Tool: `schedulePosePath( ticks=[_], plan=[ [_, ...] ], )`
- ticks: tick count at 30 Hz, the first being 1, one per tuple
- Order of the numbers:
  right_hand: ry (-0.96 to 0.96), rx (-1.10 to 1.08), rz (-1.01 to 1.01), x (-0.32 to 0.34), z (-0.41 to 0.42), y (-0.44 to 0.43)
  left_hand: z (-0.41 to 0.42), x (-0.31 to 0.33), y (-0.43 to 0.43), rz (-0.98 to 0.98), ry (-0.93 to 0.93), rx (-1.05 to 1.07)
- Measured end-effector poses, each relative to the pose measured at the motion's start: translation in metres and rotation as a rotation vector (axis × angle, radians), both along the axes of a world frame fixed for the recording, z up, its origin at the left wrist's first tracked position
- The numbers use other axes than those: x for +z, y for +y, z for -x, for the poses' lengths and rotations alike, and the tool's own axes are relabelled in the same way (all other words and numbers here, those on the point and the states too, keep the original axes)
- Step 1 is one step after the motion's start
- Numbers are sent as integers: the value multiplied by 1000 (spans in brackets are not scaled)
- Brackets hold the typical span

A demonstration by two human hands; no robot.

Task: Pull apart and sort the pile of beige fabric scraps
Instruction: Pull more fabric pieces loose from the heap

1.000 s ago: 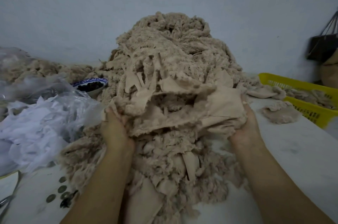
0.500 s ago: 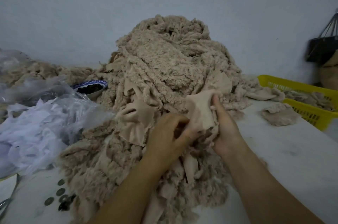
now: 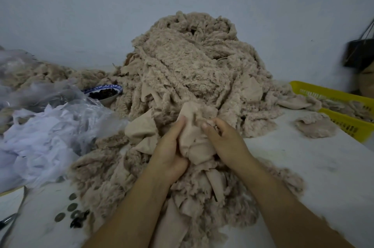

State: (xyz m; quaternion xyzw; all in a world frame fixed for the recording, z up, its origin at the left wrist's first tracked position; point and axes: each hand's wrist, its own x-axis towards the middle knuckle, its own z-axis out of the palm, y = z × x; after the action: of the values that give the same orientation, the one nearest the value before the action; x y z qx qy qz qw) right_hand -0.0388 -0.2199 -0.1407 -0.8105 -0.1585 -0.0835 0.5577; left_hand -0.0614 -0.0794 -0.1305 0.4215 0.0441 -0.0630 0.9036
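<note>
From the head camera, a tall pile (image 3: 192,69) of beige scraps, part fluffy and part smooth, sits in the middle of a pale table (image 3: 303,166) against a grey wall (image 3: 81,15). Its lower edge spreads toward the viewer, under both forearms. At the near foot of the pile the two hands are close together on one smooth beige scrap (image 3: 192,136). The left hand (image 3: 168,150) has its fingers curled round the scrap's left side, with the thumb lying up along the cloth. The right hand (image 3: 224,142) pinches the right side, thumb on top and fingers curled into the fabric behind it. The scrap is bunched between them and still touches the pile. To the right, a yellow basket (image 3: 334,96) stands at the table's edge with some beige pieces in it. A single fluffy piece (image 3: 315,125) lies on the table just beside it. To the left lies a clear plastic bag (image 3: 40,136) of white cloth, and behind it a blue-rimmed bowl (image 3: 105,92) of small dark things touches the pile. Round discs (image 3: 71,207) lie on the table near the left forearm. A dark bag (image 3: 360,53) hangs at the far right.
</note>
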Motion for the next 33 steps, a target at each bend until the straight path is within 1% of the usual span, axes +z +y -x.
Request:
schedulePosePath(
  ticks=[2,3,8,10,13,18,20,22,23,24,25,27,28,30,31,33],
  plan=[
    [-17,7,26,-1,0,-1,3,0,-3,-110,-19,-56],
    [-26,3,43,-1,0,-1,4,0,-5,-123,-11,-47],
    [-93,-79,98,0,-5,-2,-3,3,-1,37,31,161],
    [-101,-77,98,1,-4,0,-5,3,-2,42,35,232],
    [-65,-73,62,3,-5,-3,-7,1,2,41,66,316],
    [-16,-91,19,1,-7,-6,-10,-5,-1,-25,125,373],
    [18,-155,-8,3,-10,-15,-11,-4,8,14,127,429],
    [23,-313,-60,5,-16,-34,-14,-1,26,84,127,498],
    [2,-375,-77,4,-20,-40,-14,-1,29,91,136,496],
    [-6,-372,-73,2,-21,-42,-14,-1,25,68,143,467],
    [9,-309,-47,-1,-18,-36,-11,-2,14,28,140,403],
    [73,-87,24,-10,-13,-17,-4,-7,-6,-35,92,268],
    [135,2,27,-15,-11,-10,-3,-7,-11,-32,51,226],
    [201,50,-15,-18,-8,-8,-3,-9,-7,12,-19,180],
    [180,42,-44,-17,-7,-11,-3,-8,-3,34,-38,167],
    [81,68,-22,-11,-4,-10,-3,-9,2,50,-55,156]
  ],
)
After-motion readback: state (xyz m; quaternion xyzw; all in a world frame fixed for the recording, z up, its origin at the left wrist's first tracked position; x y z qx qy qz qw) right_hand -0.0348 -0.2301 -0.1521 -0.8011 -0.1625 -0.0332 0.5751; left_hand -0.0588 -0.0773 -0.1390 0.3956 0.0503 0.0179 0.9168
